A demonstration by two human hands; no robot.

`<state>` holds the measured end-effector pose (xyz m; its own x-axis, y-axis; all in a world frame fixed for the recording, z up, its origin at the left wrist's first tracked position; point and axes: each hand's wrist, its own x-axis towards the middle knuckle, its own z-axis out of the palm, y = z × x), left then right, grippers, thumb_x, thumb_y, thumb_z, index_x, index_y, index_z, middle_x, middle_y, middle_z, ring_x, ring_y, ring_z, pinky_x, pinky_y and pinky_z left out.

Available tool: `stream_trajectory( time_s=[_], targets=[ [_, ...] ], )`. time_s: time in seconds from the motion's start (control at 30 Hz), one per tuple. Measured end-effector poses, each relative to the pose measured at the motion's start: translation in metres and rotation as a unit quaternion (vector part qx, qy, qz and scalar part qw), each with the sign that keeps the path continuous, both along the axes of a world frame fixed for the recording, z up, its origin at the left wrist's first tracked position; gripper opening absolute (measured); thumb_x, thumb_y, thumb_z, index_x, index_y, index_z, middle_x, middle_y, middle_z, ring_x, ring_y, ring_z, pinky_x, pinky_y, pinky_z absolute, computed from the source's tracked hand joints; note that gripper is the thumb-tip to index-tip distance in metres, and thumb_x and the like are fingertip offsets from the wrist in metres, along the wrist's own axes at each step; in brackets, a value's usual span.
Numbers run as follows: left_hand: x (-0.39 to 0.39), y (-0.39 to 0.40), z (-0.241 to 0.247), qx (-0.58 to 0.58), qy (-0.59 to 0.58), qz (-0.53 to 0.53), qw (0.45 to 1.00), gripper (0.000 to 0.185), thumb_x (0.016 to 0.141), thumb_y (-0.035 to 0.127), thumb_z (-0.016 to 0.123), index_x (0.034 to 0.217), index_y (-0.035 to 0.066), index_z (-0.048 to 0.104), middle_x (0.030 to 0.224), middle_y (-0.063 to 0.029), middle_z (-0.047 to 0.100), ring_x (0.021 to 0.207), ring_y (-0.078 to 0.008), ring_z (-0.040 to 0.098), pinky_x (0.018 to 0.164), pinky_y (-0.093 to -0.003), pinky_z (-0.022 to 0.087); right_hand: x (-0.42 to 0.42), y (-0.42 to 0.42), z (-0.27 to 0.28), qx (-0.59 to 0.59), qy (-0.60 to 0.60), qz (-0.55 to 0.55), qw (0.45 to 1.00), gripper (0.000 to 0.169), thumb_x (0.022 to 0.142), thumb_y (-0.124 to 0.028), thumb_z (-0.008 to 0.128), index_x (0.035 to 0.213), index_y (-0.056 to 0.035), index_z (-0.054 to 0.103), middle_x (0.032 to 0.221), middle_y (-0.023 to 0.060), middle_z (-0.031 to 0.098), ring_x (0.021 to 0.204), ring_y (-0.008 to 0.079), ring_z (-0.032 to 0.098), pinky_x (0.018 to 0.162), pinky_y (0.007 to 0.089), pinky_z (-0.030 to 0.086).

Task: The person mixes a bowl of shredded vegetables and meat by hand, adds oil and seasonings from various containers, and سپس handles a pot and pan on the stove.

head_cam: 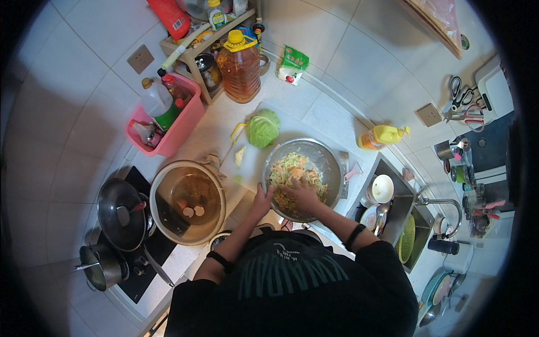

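A large stainless steel bowl (337,168) holds shredded green and orange vegetables (290,164). With thumb and fingers at its near-left rim, my left hand (263,201) steadies the bowl. Inside it, my right hand (302,196) lies palm down on the shreds with its fingers spread; the fingertips are partly sunk in them. Behind the bowl sits a green cabbage (263,128) on a white cutting board (288,122). A small pale vegetable piece (240,156) lies on the board's left part. A pink-handled peeler (353,172) rests to the bowl's right, beside a metal blade (344,185).
To the left stand a wide basin (223,210) with eggshells in it, a wok (113,227) and a saucepan (103,269) on the black cooktop (145,278). A large oil jug (240,71) stands at the back. The sink (358,200) at right contains dishes.
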<state>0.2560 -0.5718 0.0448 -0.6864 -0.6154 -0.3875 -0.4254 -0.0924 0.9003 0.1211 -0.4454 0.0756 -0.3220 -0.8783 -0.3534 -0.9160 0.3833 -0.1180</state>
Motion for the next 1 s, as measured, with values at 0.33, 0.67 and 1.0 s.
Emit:
stream_trajectory(
  time_s=[0.33,0.67,1.0],
  targets=[
    [-0.003,0.006,-0.040,0.015,0.011,0.026,0.999,0.050,0.095,0.045,0.045,0.115,-0.001,0.039,0.090,-0.0304,0.059,0.089,-0.0453,0.059,0.076,-0.0471,0.045,-0.072,-0.024,-0.025,-0.014,-0.150,-0.145,0.978,0.056,0.067,-0.017,0.074,0.121,-0.0201,0.058,0.126,0.0185,0.053,0.107,0.0320,0.057,0.088,0.0432,0.047],
    [-0.001,-0.003,-0.030,0.060,0.004,-0.023,0.998,0.058,0.096,0.043,0.045,0.131,-0.001,0.032,0.116,-0.0239,0.054,0.109,-0.0314,0.054,0.092,-0.0397,0.042,-0.101,0.019,-0.009,-0.064,-0.230,-0.091,0.967,0.055,0.073,-0.015,0.070,0.126,-0.0159,0.053,0.134,0.0169,0.046,0.119,0.0346,0.048,0.097,0.0425,0.042],
    [-0.003,0.003,-0.034,-0.026,0.033,0.031,0.999,0.054,0.095,0.043,0.046,0.123,-0.001,0.034,0.101,-0.0309,0.059,0.095,-0.0443,0.059,0.082,-0.0475,0.044,-0.038,-0.055,0.012,0.070,-0.004,0.118,0.990,0.079,0.066,-0.026,0.077,0.135,-0.0338,0.040,0.151,0.0075,0.022,0.136,0.0384,0.024,0.100,0.0668,0.027]
  ],
)
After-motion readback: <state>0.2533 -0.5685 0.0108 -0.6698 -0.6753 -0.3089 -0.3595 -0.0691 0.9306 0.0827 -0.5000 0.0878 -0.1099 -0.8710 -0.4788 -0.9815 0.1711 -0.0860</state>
